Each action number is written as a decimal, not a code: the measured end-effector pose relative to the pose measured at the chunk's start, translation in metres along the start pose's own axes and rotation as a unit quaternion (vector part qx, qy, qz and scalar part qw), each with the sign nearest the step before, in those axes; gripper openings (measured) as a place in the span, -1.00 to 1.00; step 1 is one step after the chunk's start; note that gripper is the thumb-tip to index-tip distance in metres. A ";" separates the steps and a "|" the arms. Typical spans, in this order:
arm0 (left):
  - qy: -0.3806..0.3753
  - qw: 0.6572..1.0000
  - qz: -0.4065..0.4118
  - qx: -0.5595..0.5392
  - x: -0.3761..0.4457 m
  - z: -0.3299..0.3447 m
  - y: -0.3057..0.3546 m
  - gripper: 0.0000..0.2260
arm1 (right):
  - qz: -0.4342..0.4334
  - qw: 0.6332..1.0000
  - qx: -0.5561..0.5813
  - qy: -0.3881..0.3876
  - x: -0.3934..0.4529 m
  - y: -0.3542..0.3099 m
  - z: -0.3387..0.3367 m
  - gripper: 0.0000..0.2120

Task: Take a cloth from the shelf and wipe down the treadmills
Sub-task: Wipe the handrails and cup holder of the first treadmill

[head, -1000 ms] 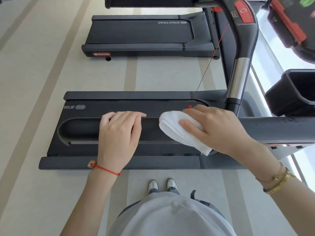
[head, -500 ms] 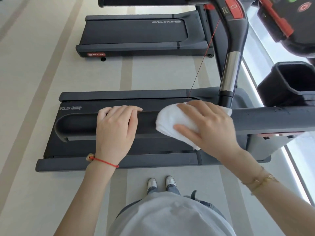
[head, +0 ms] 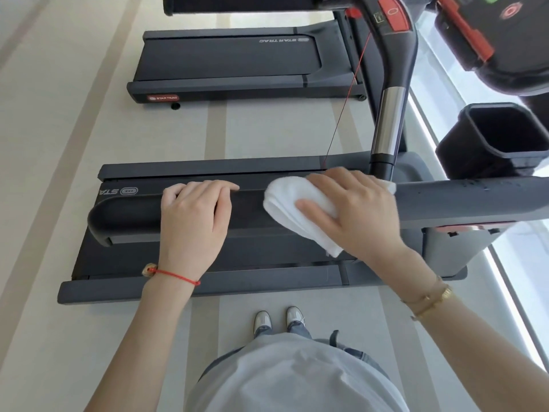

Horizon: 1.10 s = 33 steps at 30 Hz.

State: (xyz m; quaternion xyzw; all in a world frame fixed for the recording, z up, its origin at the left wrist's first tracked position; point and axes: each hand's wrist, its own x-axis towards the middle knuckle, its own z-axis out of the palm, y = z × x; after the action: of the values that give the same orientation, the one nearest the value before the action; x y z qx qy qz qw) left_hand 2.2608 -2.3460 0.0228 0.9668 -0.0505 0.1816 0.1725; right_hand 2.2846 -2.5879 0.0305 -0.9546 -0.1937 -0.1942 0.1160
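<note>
Here, in the head view, the person stands beside the near treadmill [head: 208, 281], facing its side handrail [head: 463, 200], a dark padded bar that runs across the frame above the belt. The right hand [head: 353, 215] lies on a folded white cloth [head: 285, 203] and presses it onto the handrail; the fingers spread over the top of the cloth and the thumb rests against its near side, so the grip is a loose wrap with the cloth as its only load. The cloth drapes over the bar, with its lower corner hanging toward the belt. The left hand [head: 193, 224] rests on the same handrail, left of the cloth and apart from it, fingers curled over the far edge of the bar. A second treadmill [head: 237, 63] stands farther back on the striped floor [head: 74, 129]. A black cup holder [head: 502, 138] sits at upper right.
</note>
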 end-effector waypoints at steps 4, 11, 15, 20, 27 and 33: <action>0.004 1.000 0.007 0.006 -0.001 0.001 0.000 -0.71 | -0.010 0.994 -0.045 -0.100 0.019 -0.019 0.003 -0.50; 0.016 1.000 -0.002 0.002 -0.001 0.002 0.000 -0.73 | -0.033 0.995 0.005 -0.096 0.001 0.028 -0.017 -0.54; 0.020 1.000 -0.002 0.009 0.000 0.003 0.000 -0.73 | -0.025 0.987 -0.046 -0.149 0.025 -0.006 -0.004 -0.45; 0.023 1.000 0.004 0.008 -0.001 0.002 0.000 -0.72 | -0.060 0.982 -0.003 -0.181 0.032 -0.020 0.002 -0.47; 0.015 1.000 -0.002 -0.014 -0.001 -0.001 -0.003 -0.76 | -0.050 0.972 0.030 -0.228 0.038 0.018 -0.011 -0.45; 0.041 0.997 -0.050 0.040 -0.005 -0.016 -0.030 -0.78 | -0.142 0.958 0.031 -0.248 0.069 -0.048 0.024 -0.42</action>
State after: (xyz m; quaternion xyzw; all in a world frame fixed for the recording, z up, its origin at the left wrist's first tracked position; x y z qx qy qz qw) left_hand 2.2558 -2.3122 0.0256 0.9660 0.0121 0.2142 0.1444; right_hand 2.3309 -2.5154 0.0451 -0.9312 -0.3563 0.0404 0.0654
